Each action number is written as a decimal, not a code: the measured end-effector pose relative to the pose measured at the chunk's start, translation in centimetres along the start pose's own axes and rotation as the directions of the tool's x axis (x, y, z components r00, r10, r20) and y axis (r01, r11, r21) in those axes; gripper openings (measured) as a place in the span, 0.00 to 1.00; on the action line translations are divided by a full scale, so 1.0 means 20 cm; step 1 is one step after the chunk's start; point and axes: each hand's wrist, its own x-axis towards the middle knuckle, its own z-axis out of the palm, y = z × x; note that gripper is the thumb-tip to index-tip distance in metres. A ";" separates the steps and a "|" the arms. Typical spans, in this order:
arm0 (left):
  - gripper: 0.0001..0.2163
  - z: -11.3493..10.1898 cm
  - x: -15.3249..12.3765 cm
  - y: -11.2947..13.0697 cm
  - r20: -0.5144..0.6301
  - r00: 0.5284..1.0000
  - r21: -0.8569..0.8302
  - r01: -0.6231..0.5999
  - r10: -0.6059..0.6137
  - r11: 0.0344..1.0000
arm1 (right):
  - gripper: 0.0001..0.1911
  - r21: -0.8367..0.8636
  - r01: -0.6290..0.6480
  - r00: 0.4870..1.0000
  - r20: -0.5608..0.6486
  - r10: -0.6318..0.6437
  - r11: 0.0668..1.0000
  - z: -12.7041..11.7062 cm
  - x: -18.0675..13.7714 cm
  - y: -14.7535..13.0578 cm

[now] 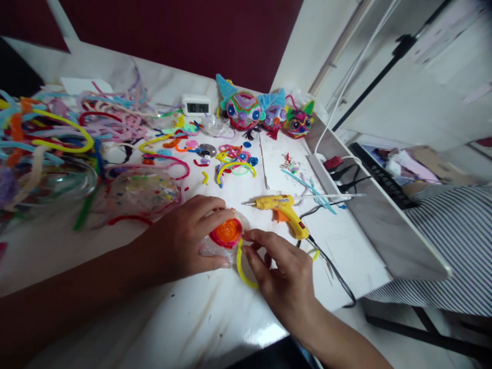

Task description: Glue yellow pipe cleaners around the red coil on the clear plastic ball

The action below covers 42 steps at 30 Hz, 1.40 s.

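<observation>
**Left hand (192, 230) steadies an orange-and-pink disc (227, 233); right hand (284, 266) holds a yellow strip (244, 272) at its edge**

Far left, a tangled heap of fuzzy stems (107, 120), in many colours, covers the bench (184, 318). A clear plastic dome (79, 179) lies at the near side of the heap, and right of it is a clear bag (142, 189) with coloured scraps inside.

The left hand reaches in beside the bag. Its fingers are curved around the disc, the forefinger at the far edge and the thumb at the near side, gripping the piece by its clear plastic base (209, 249). The disc sits near the front of the bench: coiled orange centre, pink-red border. Behind the hand, toward the wall, stands a small white digital display (196, 106).

The yellow strip curves down from the disc's right edge. The right hand's thumb and forefinger are pinched together on its upper end.

Three decorated figures stand in a row at the back: a large one with a blue ear (243, 110), a second with a blue top (273, 111), and a third with a green ear (300, 123). In front of them, beyond the right hand, a yellow glue gun (282, 205) lies with its nozzle pointing left. Further right, a white power strip (326, 179) carries a red plug (332, 163).
</observation>
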 end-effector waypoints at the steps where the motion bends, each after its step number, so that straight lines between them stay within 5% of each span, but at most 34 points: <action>1: 0.36 0.00 0.00 0.00 -0.001 1.000 -0.006 0.002 -0.002 1.000 | 0.11 -0.012 0.021 1.000 0.001 -0.021 1.000 0.00 0.00 0.01; 15: 0.38 0.00 0.00 0.01 -0.006 1.000 -0.008 0.017 -0.017 1.000 | 0.06 -0.080 0.158 0.979 0.143 -0.146 0.984 -0.04 0.11 0.09; 32: 0.32 -0.01 0.00 0.02 0.037 0.998 -0.001 0.051 -0.051 0.999 | 0.12 -0.253 0.221 0.906 0.412 -0.102 0.942 -0.09 0.20 0.09; 42: 0.38 0.02 -0.01 0.01 -0.008 0.997 -0.043 0.082 -0.083 0.996 | 0.09 -0.248 0.204 0.901 0.425 -0.083 0.947 -0.09 0.20 0.10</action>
